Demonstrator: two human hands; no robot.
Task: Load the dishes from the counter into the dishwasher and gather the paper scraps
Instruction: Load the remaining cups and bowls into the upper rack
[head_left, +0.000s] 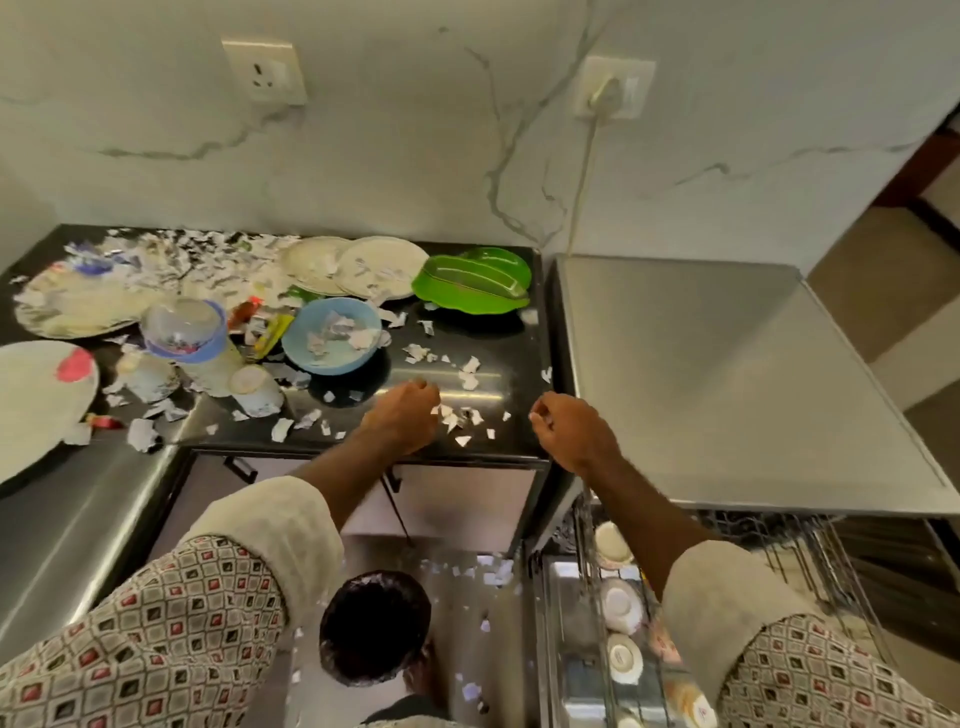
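Observation:
Torn paper scraps (462, 418) litter the black counter (498, 332). My left hand (408, 415) is on the counter's front part, its curled fingers touching a small heap of scraps. My right hand (569, 426) hovers at the counter's right front corner and pinches a few white scraps. A blue bowl (332, 335) holding scraps, two green leaf-shaped dishes (470, 286), white plates (358, 265), cups (257, 389) and a clear lidded container (184, 327) stand further back and left. The pulled-out dishwasher rack (623, 613) at the lower right holds several white cups.
A steel-topped dishwasher (727, 364) stands right of the counter, its cable running up to a wall socket (613, 91). A black bin (374, 629) sits on the floor below, with scraps scattered around it. A large white plate (36, 395) lies at the far left.

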